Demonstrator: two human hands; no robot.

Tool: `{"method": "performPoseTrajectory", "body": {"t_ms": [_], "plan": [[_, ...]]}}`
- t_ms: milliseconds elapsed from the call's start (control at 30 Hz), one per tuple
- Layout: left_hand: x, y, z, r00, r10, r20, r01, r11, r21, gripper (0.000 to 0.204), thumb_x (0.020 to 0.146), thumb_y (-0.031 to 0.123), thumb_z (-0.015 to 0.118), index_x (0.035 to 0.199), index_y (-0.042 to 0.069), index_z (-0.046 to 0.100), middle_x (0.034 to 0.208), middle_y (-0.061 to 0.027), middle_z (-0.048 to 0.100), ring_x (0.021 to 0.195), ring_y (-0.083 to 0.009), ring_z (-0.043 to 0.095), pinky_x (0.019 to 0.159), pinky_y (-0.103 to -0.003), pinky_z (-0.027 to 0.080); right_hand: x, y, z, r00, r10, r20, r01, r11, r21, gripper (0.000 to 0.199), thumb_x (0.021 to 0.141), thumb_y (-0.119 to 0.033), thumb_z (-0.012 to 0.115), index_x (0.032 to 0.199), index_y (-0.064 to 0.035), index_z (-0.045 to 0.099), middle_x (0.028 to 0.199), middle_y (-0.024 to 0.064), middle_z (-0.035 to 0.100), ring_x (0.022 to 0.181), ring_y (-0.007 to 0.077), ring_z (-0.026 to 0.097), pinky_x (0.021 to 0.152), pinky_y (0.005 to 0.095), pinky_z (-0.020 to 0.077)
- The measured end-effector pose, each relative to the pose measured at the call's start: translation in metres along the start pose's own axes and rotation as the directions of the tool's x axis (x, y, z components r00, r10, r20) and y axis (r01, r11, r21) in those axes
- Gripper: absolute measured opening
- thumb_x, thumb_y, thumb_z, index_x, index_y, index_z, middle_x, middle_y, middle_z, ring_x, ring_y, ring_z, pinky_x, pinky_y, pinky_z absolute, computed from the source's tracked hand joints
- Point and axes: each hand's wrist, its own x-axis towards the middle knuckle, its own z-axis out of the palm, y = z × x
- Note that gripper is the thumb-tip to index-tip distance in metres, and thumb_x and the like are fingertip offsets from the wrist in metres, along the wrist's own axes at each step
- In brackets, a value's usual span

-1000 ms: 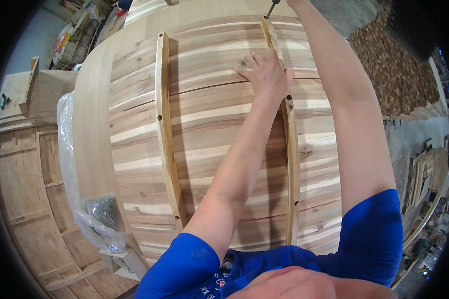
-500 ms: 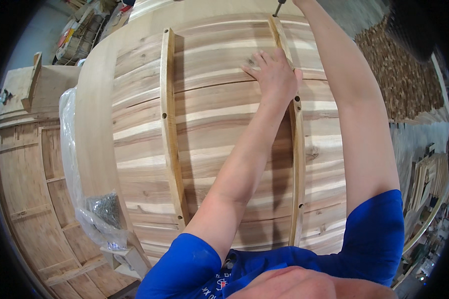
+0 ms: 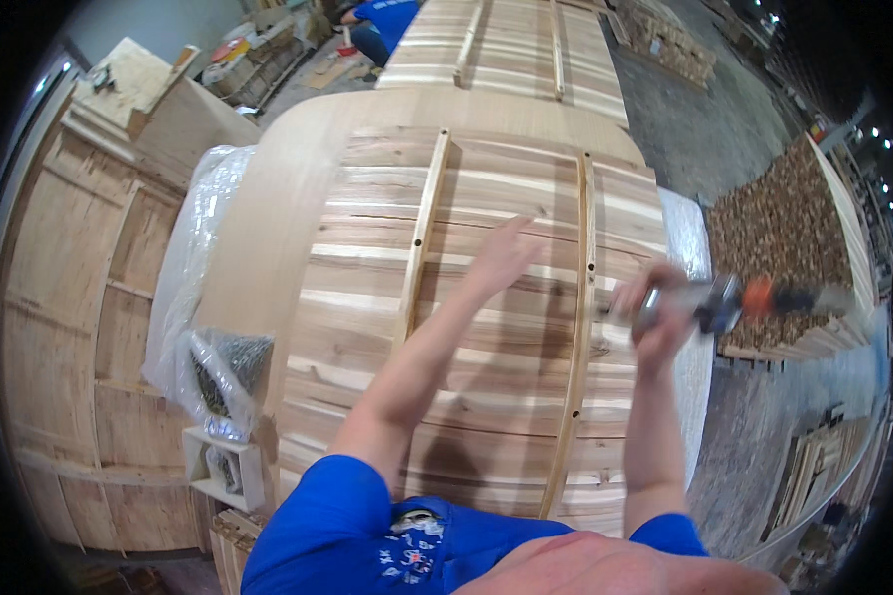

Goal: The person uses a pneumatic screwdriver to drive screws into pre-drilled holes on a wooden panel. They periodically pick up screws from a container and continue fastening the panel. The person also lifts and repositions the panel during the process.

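Observation:
A striped wooden panel (image 3: 496, 397) lies flat in front of me, with a left wooden batten (image 3: 422, 243) and a right wooden batten (image 3: 575, 347) across it. Dark holes dot both battens. Over the panel, between the battens, my left hand (image 3: 506, 260) is empty, its index finger stretched out. To the right of the right batten, my right hand (image 3: 660, 315) grips a power screwdriver (image 3: 719, 302), silver with orange and black parts. Motion blurs the tool and its tip.
A plastic bag of screws (image 3: 230, 372) lies at the panel's left, above a small white box (image 3: 223, 466). Beyond stands another battened panel (image 3: 511, 50), with a blue-clad person (image 3: 387, 20) nearby. Stacked wood pieces (image 3: 784, 248) stand at the right.
My right hand has brought the screwdriver back from the right batten's far end to beside its middle. My left hand has come off the right batten, moving left. The view has shifted.

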Motion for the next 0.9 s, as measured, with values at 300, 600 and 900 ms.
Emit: {"method": "performPoseTrajectory", "body": {"t_ms": [300, 600, 900], "plan": [[-0.312, 0.015, -0.299, 0.708, 0.072, -0.702, 0.46, 0.708, 0.536, 0.016, 0.082, 0.011, 0.055, 0.089, -0.001, 0.062, 0.085, -0.0174, 0.063, 0.078, -0.0324, 0.06, 0.07, -0.039, 0.047, -0.234, -0.061, 0.073, 0.941, 0.333, 0.067, -0.338, 0.936, 0.098, 0.038, 0.073, -0.018, 0.065, 0.104, -0.0038, 0.047, 0.07, 0.0059, 0.056, 0.065, 0.0141, 0.056, 0.063, 0.0296, 0.0479], [-0.377, 0.006, -0.344, 0.781, -0.427, -0.455, 0.601, 0.319, 0.733, 0.044, 0.074, 0.016, 0.068, 0.113, 0.003, 0.053, 0.12, -0.0233, 0.049, 0.107, -0.0371, 0.051, 0.091, -0.043, 0.043, -0.28, -0.082, 0.107, 0.956, 0.276, 0.096, -0.193, 0.844, -0.5, 0.032, 0.066, -0.014, 0.071, 0.095, -0.0083, 0.058, 0.068, 0.0018, 0.06, 0.062, 0.0115, 0.058, 0.061, 0.0249, 0.0474], [-0.383, -0.006, -0.344, 0.839, -0.393, -0.377, 0.503, 0.297, 0.812, 0.025, 0.079, 0.012, 0.057, 0.099, -0.003, 0.059, 0.118, -0.0259, 0.046, 0.097, -0.0392, 0.054, 0.085, -0.045, 0.045, -0.294, -0.084, 0.124, 0.986, 0.106, -0.126, -0.129, 0.973, -0.192, 0.024, 0.077, -0.007, 0.066, 0.096, -0.003, 0.053, 0.074, -0.0012, 0.055, 0.07, 0.0064, 0.052, 0.062, 0.0229, 0.0427]]}}
